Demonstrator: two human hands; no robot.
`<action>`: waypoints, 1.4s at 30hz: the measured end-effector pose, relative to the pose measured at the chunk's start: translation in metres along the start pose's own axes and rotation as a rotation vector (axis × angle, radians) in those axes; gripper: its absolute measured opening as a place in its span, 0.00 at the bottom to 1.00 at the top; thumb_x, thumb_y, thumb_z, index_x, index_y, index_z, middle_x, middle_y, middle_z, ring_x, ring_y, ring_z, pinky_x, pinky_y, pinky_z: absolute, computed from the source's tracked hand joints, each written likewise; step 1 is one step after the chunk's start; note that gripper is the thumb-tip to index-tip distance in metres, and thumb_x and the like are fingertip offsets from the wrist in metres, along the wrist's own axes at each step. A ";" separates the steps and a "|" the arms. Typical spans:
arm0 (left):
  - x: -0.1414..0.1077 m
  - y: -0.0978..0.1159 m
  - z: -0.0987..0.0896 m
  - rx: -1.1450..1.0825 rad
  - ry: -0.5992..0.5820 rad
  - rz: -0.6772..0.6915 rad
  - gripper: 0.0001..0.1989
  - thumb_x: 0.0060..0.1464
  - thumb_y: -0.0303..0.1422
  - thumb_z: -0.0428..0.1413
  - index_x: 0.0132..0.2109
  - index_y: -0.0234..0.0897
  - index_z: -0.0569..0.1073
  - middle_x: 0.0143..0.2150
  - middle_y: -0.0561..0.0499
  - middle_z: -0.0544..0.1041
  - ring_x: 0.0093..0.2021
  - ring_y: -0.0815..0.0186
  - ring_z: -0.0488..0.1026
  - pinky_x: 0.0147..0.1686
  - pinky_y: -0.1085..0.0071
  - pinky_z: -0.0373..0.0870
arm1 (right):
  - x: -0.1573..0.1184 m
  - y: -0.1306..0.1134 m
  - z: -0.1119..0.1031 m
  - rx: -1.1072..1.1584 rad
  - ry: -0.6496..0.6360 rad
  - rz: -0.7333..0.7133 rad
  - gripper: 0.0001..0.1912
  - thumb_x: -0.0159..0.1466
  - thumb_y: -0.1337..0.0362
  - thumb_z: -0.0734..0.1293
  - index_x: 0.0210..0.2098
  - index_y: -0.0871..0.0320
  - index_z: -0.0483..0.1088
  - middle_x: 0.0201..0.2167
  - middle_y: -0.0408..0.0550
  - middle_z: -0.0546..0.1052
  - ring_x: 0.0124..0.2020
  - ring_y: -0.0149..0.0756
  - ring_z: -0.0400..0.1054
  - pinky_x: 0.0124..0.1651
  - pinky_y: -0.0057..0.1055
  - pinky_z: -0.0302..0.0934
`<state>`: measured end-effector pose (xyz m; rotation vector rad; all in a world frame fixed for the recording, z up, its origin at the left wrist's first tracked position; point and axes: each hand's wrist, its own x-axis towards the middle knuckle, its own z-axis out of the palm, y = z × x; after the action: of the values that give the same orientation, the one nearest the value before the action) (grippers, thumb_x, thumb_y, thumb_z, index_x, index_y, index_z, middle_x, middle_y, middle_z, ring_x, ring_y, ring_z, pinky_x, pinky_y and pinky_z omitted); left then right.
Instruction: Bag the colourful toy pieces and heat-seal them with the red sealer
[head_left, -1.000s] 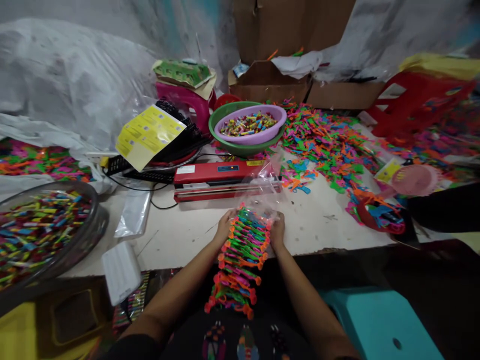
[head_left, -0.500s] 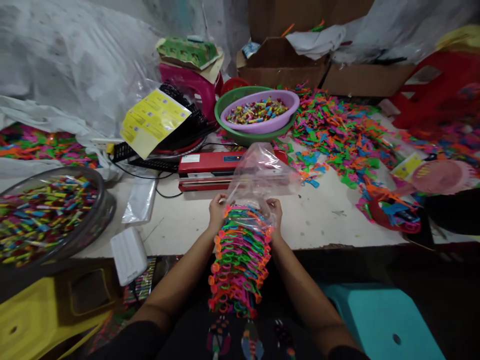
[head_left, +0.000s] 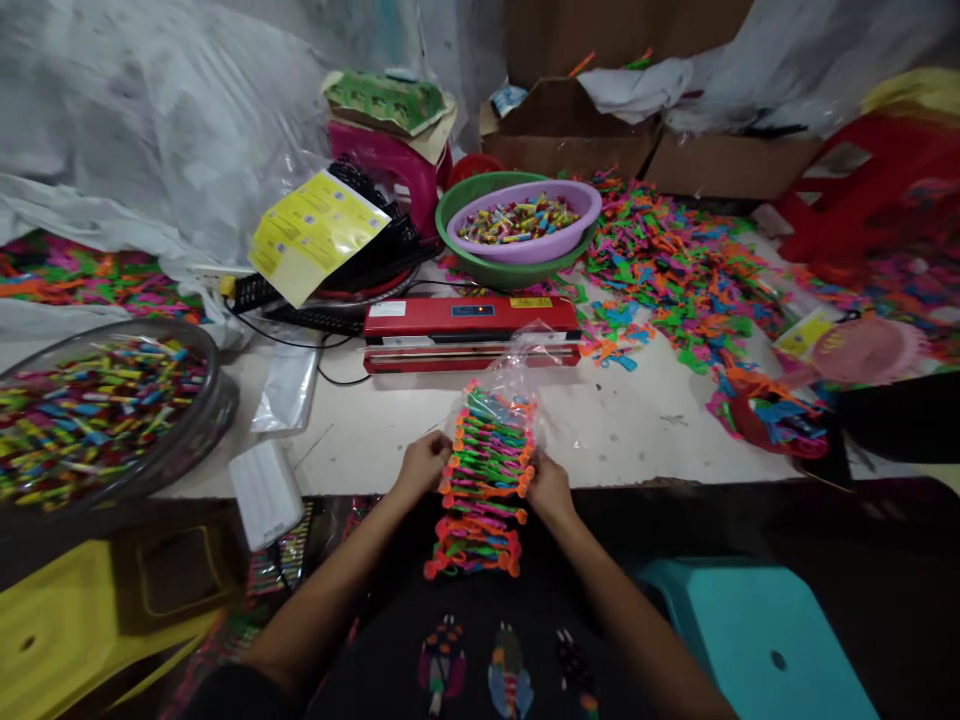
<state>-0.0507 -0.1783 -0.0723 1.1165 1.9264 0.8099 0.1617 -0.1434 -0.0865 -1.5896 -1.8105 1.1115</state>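
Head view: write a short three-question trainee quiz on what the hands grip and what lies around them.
1. True or false: both hands grip the stack of neon plastic pieces.
2. What covers the stack's far end? A) clear plastic bag B) yellow label sheet C) purple bowl
3. Fill in: beyond the stack lies a red ____ sealer.

Key:
1. True: left hand and right hand hold its sides.
2. A: the clear plastic bag.
3. Heat: the red heat sealer on the table.

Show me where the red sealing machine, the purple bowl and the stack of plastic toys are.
red sealing machine (head_left: 471, 322): head view, middle of its top.
purple bowl (head_left: 581, 228): head view, right rim.
stack of plastic toys (head_left: 484, 480): head view, middle of the stack.
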 end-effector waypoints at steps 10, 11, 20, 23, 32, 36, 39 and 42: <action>0.020 0.017 -0.022 0.295 0.332 0.662 0.12 0.56 0.36 0.48 0.28 0.36 0.70 0.22 0.55 0.71 0.22 0.74 0.65 0.26 0.78 0.60 | 0.008 -0.030 -0.039 -0.509 0.456 -0.583 0.11 0.62 0.59 0.61 0.28 0.58 0.67 0.21 0.44 0.71 0.22 0.27 0.65 0.25 0.23 0.55; 0.016 0.017 -0.023 0.298 0.326 0.717 0.12 0.57 0.34 0.48 0.29 0.36 0.70 0.22 0.55 0.71 0.22 0.75 0.65 0.25 0.79 0.59 | 0.004 -0.033 -0.043 -0.544 0.443 -0.656 0.10 0.63 0.61 0.61 0.27 0.58 0.68 0.21 0.43 0.71 0.23 0.27 0.65 0.25 0.23 0.55; 0.015 0.013 -0.029 0.598 0.349 0.883 0.08 0.58 0.33 0.48 0.34 0.36 0.68 0.27 0.52 0.76 0.26 0.70 0.73 0.24 0.75 0.60 | -0.003 -0.056 -0.050 -0.583 0.331 -0.727 0.09 0.62 0.61 0.62 0.30 0.59 0.69 0.21 0.42 0.73 0.20 0.25 0.65 0.22 0.22 0.55; 0.027 0.017 -0.029 0.655 0.350 0.780 0.05 0.56 0.31 0.49 0.38 0.35 0.67 0.26 0.52 0.76 0.25 0.68 0.73 0.23 0.75 0.59 | 0.007 -0.064 -0.051 -0.551 0.322 -0.758 0.08 0.62 0.62 0.63 0.30 0.59 0.69 0.22 0.41 0.74 0.20 0.24 0.66 0.23 0.21 0.55; 0.016 0.010 -0.029 0.438 0.486 0.972 0.05 0.58 0.27 0.47 0.39 0.34 0.68 0.25 0.54 0.76 0.21 0.73 0.72 0.22 0.79 0.63 | 0.004 -0.073 -0.051 -0.584 0.258 -0.944 0.04 0.60 0.68 0.65 0.29 0.60 0.68 0.20 0.40 0.71 0.21 0.24 0.63 0.26 0.22 0.54; 0.006 0.002 -0.037 0.252 0.456 0.906 0.03 0.56 0.27 0.49 0.38 0.36 0.68 0.30 0.52 0.78 0.28 0.73 0.75 0.29 0.81 0.68 | 0.004 -0.071 -0.057 -0.564 0.148 -1.010 0.03 0.61 0.69 0.63 0.31 0.60 0.68 0.23 0.43 0.71 0.24 0.25 0.63 0.28 0.23 0.54; -0.012 -0.012 -0.043 0.239 0.356 0.959 0.04 0.55 0.26 0.50 0.37 0.37 0.68 0.31 0.52 0.78 0.31 0.72 0.76 0.32 0.78 0.71 | -0.007 -0.062 -0.063 -0.568 0.029 -1.103 0.04 0.62 0.69 0.61 0.32 0.60 0.68 0.23 0.44 0.70 0.25 0.27 0.62 0.28 0.24 0.53; -0.037 -0.025 -0.045 0.240 0.258 1.064 0.05 0.55 0.25 0.49 0.39 0.37 0.67 0.29 0.52 0.77 0.30 0.71 0.75 0.31 0.76 0.71 | -0.028 -0.055 -0.063 -0.576 -0.069 -1.115 0.08 0.63 0.69 0.60 0.28 0.59 0.67 0.20 0.42 0.68 0.22 0.27 0.58 0.26 0.26 0.49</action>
<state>-0.0863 -0.2288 -0.0587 2.3425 1.5539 1.3235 0.1859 -0.1539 -0.0028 -0.4875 -2.6311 0.1182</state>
